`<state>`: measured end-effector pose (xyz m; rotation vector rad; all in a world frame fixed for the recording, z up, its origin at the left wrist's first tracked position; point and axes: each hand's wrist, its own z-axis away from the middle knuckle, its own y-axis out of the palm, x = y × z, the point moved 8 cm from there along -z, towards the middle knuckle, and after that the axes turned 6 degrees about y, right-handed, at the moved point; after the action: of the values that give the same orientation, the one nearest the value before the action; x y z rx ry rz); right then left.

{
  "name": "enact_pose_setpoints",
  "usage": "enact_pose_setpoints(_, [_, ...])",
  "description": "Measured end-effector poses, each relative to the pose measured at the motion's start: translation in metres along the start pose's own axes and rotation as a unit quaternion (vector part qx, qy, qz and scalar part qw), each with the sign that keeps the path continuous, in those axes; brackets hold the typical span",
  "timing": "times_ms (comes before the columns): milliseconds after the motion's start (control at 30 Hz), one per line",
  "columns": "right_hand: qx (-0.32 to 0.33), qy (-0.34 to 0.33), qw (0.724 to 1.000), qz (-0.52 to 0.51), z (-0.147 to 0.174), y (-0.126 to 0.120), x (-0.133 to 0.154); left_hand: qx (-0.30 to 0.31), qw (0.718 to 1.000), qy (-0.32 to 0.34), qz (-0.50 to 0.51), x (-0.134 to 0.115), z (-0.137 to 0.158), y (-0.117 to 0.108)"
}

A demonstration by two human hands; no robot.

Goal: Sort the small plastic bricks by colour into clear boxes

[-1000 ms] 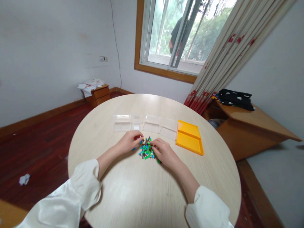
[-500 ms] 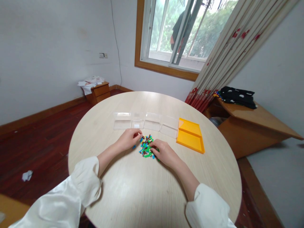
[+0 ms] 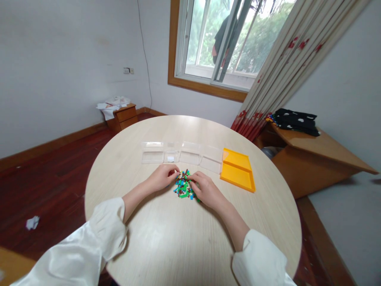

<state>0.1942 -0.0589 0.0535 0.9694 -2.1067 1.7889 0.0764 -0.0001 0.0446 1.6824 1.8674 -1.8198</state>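
Note:
A small heap of toy building bricks (image 3: 183, 190), in green, blue, brown, yellow and white, lies on the round wooden table (image 3: 178, 238). At its upper left edge is my left hand (image 3: 163, 176), fingers curled and thumb close to the index finger; whatever may be between them is too small to make out. From the right, my right hand (image 3: 205, 188) reaches over the heap, its index finger and thumb a little apart among the bricks. Some bricks are hidden beneath the right fingers.
Beyond the heap stands a row of clear plastic boxes (image 3: 189, 158) with lids raised. An opened yellow box (image 3: 238, 176) is to their right. A small cabinet (image 3: 126, 114) with papers, a tilted wooden desk (image 3: 315, 159) and a curtain (image 3: 276, 75) surround the table. Someone (image 3: 220, 39) is outside the window.
My left hand has shifted slightly down and right, over the heap's edge. My right fingers have moved up a little across the bricks. The view has shifted slightly.

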Motion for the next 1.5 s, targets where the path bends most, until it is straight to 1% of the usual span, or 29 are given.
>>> enact_pose_setpoints(167, [-0.011,0.004,1.000,-0.012,-0.001,-0.003,-0.001,0.007,1.000,0.005,0.002,-0.002,0.000,0.002])
enact_pose_setpoints(267, [-0.031,0.012,0.999,-0.028,-0.001,-0.006,-0.005,0.014,1.000,0.003,0.005,-0.001,0.001,0.003])
enact_pose_setpoints(400, [-0.095,0.034,0.994,-0.048,-0.002,-0.018,-0.014,0.018,1.000,0.008,0.008,-0.001,0.002,0.005])
enact_pose_setpoints(567, [-0.192,0.065,0.978,-0.052,0.000,-0.041,-0.028,0.021,1.000,0.015,0.014,-0.003,0.002,0.006])
enact_pose_setpoints(767, [-0.253,0.089,0.961,-0.059,0.003,-0.053,-0.046,0.021,0.999,0.023,0.021,-0.004,0.002,0.006])
enact_pose_setpoints(1000, [-0.278,0.089,0.955,-0.046,0.004,-0.055,-0.055,0.022,0.999,0.025,0.017,-0.002,0.002,0.007])
enact_pose_setpoints(1200, [-0.294,0.070,0.953,-0.027,0.006,-0.059,-0.053,0.017,1.000,0.015,0.010,-0.002,0.002,0.005])
enact_pose_setpoints(1333, [-0.304,0.055,0.951,-0.013,0.006,-0.060,-0.051,-0.001,1.000,0.011,-0.014,0.000,0.001,0.001])
enact_pose_setpoints(1500, [-0.306,0.054,0.951,0.007,0.006,-0.059,-0.051,-0.005,0.999,0.007,-0.031,0.002,0.001,-0.001])
